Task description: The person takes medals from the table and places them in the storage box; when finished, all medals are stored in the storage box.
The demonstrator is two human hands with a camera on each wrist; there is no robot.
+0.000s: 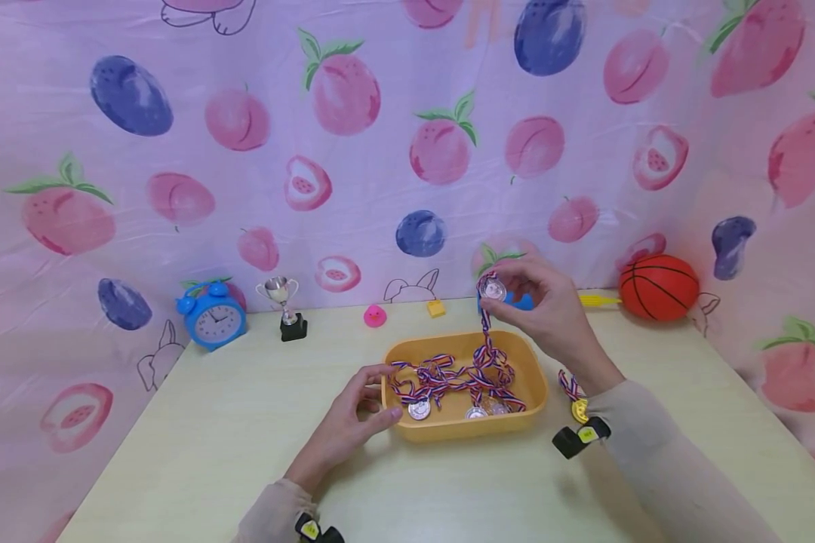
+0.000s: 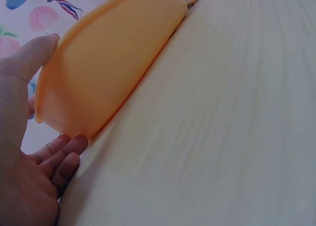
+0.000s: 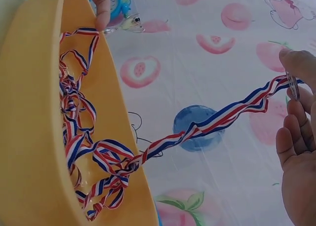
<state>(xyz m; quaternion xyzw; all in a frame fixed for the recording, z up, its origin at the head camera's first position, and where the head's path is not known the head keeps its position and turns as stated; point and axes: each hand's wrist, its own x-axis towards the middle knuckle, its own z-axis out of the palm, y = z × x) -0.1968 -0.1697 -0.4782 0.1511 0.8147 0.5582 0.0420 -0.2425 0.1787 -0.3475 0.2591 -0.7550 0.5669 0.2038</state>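
Observation:
My right hand (image 1: 539,302) pinches a silver medal (image 1: 492,289) between thumb and fingers, above the back of a yellow plastic tub (image 1: 465,431). From that medal a twisted red, white and blue ribbon (image 3: 197,130) runs down into the tangled ribbons (image 3: 74,142) inside. My left hand (image 1: 353,411) holds the tub's left end, its thumb (image 2: 37,56) at the rim and other fingers around the corner. More silver medals lie in the tub, one at the left (image 1: 419,409) and another (image 1: 475,412) near the front wall; some are partly hidden by ribbon.
A gold medal (image 1: 579,409) with ribbon lies right of the tub, partly behind my right sleeve. Along the back stand a blue alarm clock (image 1: 216,320), a trophy cup (image 1: 285,305), a pink duck (image 1: 375,316), a yellow block (image 1: 436,308) and a basketball (image 1: 659,287).

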